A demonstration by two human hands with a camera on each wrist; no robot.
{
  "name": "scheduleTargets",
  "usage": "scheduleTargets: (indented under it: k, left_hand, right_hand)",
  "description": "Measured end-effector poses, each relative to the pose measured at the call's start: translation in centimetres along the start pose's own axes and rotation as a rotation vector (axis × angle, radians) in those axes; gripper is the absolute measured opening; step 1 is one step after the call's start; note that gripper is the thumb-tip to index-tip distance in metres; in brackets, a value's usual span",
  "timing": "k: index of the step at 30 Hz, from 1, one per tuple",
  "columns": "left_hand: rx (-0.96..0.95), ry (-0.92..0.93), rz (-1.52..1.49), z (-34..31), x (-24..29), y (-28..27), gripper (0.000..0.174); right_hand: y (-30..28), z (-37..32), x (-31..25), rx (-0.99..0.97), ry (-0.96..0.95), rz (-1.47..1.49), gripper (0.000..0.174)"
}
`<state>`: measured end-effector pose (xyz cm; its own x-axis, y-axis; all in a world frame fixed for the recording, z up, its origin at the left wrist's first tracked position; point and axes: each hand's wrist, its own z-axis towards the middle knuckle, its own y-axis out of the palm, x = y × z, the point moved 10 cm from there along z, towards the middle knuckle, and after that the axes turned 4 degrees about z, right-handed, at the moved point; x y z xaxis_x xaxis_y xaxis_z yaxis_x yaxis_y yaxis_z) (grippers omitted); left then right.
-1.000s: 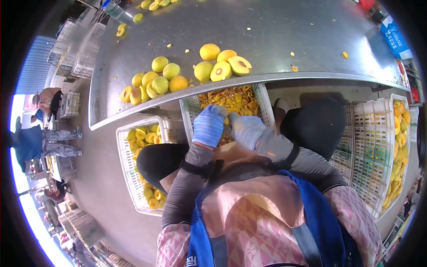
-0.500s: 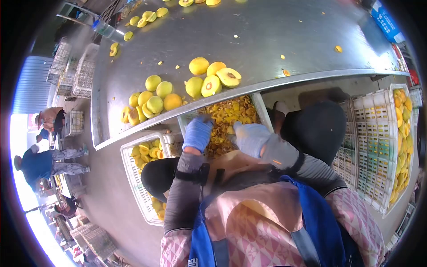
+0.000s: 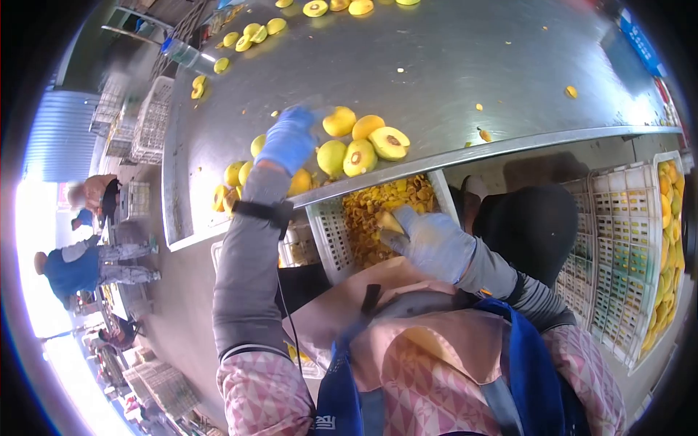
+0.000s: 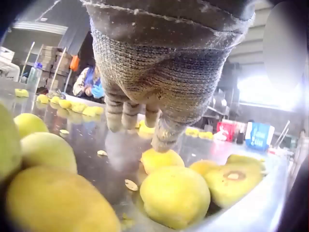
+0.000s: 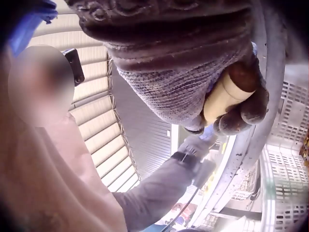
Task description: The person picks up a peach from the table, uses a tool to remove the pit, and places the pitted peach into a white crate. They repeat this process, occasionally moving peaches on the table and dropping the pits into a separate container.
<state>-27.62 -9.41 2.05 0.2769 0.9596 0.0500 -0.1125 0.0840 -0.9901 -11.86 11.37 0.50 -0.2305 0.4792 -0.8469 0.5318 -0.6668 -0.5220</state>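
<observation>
My gloved left hand [image 3: 289, 138] is over the metal table among yellow peaches. In the left wrist view its fingers [image 4: 129, 116] point down with nothing between them, and the thumb tip overlaps a yellow peach [image 4: 161, 159]. Beside that hand lies a group of whole peaches and a cut peach half [image 3: 389, 143] with its pit showing. My gloved right hand [image 3: 440, 247] grips a short pale wooden handle [image 5: 224, 99], the rest of that tool hidden by the fingers. Below it is a white crate [image 3: 329, 236] of peach pits and scraps [image 3: 378, 200].
The metal table edge [image 3: 465, 154] runs between me and the fruit. White crates of peaches [image 3: 618, 247] stand at my right. Farther back are a plastic bottle [image 3: 185, 54], more peach halves [image 3: 254, 33] and a blue package [image 3: 641, 43]. People [image 3: 80, 269] stand at far left.
My left hand has left the pit crate, swinging up and forward onto the table beside the peaches. My right hand stays over the crate with the handle. The view has shifted slightly.
</observation>
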Motion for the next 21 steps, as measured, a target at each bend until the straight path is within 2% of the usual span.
scheduleTargets:
  k: [2,3,4,6,7,8,10,11,12,13,14,16,17,18,20,21]
  left_hand:
    - [-0.215,0.185,0.038,1.9,3.3,3.7,0.053]
    - [-0.240,0.233,-0.105,2.7,3.6,4.2,0.055]
    - [-0.245,0.246,-0.109,3.0,3.4,4.6,0.055]
    - [-0.303,0.104,-0.201,3.5,2.2,5.0,0.060]
    - [-0.271,-0.016,-0.142,3.2,1.8,3.9,0.060]
    - [-0.275,-0.010,-0.138,2.6,1.5,3.7,0.060]
    - [-0.124,-0.337,-1.083,1.2,-1.9,2.4,0.054]
    - [-0.120,-0.338,-1.072,-0.4,-1.8,1.7,0.054]
    - [-0.043,-0.317,-1.316,-2.3,-0.1,-0.3,0.054]
    - [0.041,-0.288,-1.562,-4.0,1.5,-2.1,0.055]
    - [0.049,-0.297,-1.557,-5.3,2.8,-2.7,0.055]
    - [0.055,-0.338,-2.085,-7.4,6.4,-2.7,0.059]
    - [0.146,-0.538,-2.094,-8.8,6.9,-1.8,0.063]
    - [0.149,-0.552,-2.099,-9.9,7.8,-1.3,0.063]
    - [0.208,-0.433,-2.070,-11.4,8.9,-1.5,0.064]
    - [0.183,-0.345,-2.074,-11.9,9.9,-2.2,0.063]
  right_hand:
    - [-0.5,0.2,0.1,0.025,-0.005,0.023,0.035]
    - [-0.9,0.2,0.1,0.044,-0.020,0.049,0.036]
    - [-1.1,0.1,0.2,0.053,-0.009,0.052,0.036]
    - [-1.7,0.0,0.1,0.093,-0.023,0.101,0.037]
    - [-1.9,-0.2,0.0,0.100,-0.019,0.106,0.037]
    - [-2.4,-0.4,0.1,0.127,0.007,0.175,0.037]
    - [-2.9,-0.6,0.2,0.158,0.026,0.252,0.037]
    - [-3.2,-0.5,0.1,0.179,0.019,0.356,0.037]
    - [-3.3,-0.4,0.1,0.193,0.010,0.461,0.038]
    - [-3.2,-0.4,-0.1,0.206,-0.037,0.444,0.041]
    - [-3.3,-0.4,-0.5,0.196,-0.042,0.447,0.041]
    - [-2.2,-0.3,-0.8,0.034,0.050,0.677,0.043]
    - [-1.8,-0.4,-0.9,0.002,0.081,0.689,0.044]
    - [-1.6,-0.5,-1.1,-0.008,0.090,0.689,0.044]
    - [-1.7,-0.6,-1.8,0.025,0.053,0.742,0.043]
    - [-2.0,-0.6,-2.2,0.049,0.029,0.641,0.042]
